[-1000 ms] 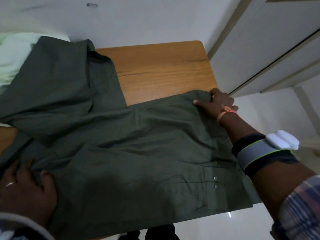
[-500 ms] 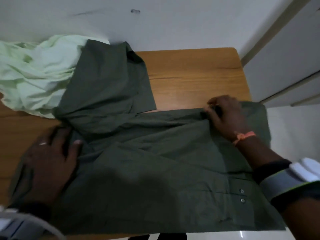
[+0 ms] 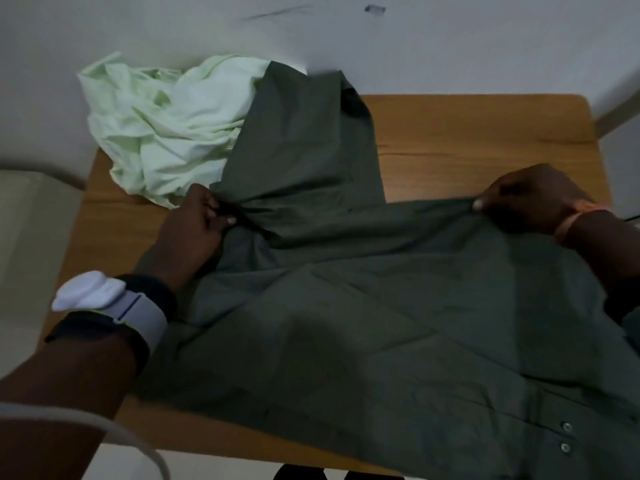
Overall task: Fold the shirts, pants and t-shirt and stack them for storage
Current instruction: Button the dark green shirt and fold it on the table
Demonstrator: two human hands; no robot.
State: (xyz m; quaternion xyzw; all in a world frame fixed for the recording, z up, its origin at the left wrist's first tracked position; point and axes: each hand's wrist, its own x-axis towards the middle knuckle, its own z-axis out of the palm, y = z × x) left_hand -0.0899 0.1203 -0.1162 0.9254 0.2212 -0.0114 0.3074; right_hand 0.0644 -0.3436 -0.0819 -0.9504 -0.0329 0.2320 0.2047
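Observation:
A dark green shirt lies spread over the wooden table, with one part reaching toward the far wall and two small buttons at its near right edge. My left hand pinches a bunched fold of the shirt at its left side. My right hand pinches the shirt's far edge on the right. The cloth between my two hands is drawn into a line. A crumpled pale green garment sits at the table's far left corner, partly under the dark shirt.
A white wall runs along the table's far side. A beige piece of furniture stands left of the table. White floor shows beyond the right edge. Bare wood shows at the far right of the table.
My left hand went from lying flat on the shirt to pinching a fold of it. My right hand keeps hold of the far edge. The view has swung left.

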